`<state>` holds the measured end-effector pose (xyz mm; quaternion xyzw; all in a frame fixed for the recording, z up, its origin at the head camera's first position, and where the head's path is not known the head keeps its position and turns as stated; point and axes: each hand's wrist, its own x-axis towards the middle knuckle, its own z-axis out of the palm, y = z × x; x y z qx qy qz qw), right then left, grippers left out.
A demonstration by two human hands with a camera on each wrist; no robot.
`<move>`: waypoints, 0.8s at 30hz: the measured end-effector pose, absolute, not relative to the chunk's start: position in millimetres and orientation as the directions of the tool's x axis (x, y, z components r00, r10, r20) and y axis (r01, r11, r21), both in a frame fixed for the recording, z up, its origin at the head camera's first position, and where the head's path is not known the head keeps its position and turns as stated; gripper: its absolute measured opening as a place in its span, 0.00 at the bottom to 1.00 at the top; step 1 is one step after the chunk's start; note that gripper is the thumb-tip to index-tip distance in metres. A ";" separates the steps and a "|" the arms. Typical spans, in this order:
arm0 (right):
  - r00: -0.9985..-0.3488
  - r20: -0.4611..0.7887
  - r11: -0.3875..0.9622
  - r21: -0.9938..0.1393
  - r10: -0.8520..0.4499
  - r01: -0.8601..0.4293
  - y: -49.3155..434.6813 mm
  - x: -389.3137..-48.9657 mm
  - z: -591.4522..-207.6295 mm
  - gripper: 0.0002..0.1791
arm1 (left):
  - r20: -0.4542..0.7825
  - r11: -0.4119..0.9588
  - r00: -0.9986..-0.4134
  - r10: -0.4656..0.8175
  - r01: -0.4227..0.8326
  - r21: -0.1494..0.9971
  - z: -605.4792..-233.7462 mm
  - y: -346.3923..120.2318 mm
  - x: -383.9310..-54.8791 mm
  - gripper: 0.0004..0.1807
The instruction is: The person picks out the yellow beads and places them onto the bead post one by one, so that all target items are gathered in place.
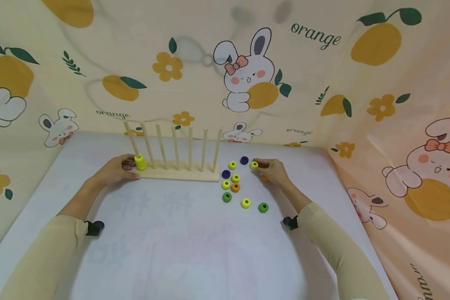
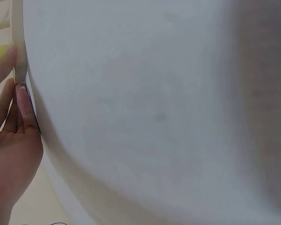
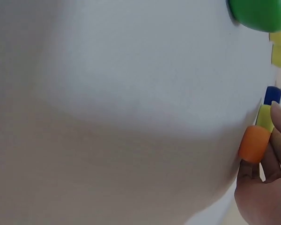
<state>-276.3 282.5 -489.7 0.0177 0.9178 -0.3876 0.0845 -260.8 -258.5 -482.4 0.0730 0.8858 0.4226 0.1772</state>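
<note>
A wooden peg rack with several upright pegs stands toward the back of the table. Yellow beads are stacked on its leftmost peg. At that end my left hand holds the base, thumb at the front and fingers round the side; the left wrist view shows the hand against the base edge. To the right of the rack, my right hand pinches a yellow bead low over the table. In the right wrist view an orange bead partly covers that yellow bead.
Loose beads lie right of the rack: dark blue, yellow, orange and green. Another orange bead is partly hidden by my right hand. A printed cloth hangs behind the white table.
</note>
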 end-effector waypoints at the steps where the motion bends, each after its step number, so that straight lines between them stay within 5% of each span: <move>1: -0.986 -0.165 0.699 -0.708 -0.033 0.095 282.6 -276.4 -489.5 0.25 | -0.252 0.632 -0.927 0.279 -0.021 0.775 -482.4 -258.2 -261.0 0.46; 24: -0.993 -0.100 0.696 -0.717 -0.054 0.034 290.5 -278.9 -467.9 0.20 | -0.245 0.617 -0.927 0.283 -0.020 0.787 -486.1 -260.8 -261.8 0.45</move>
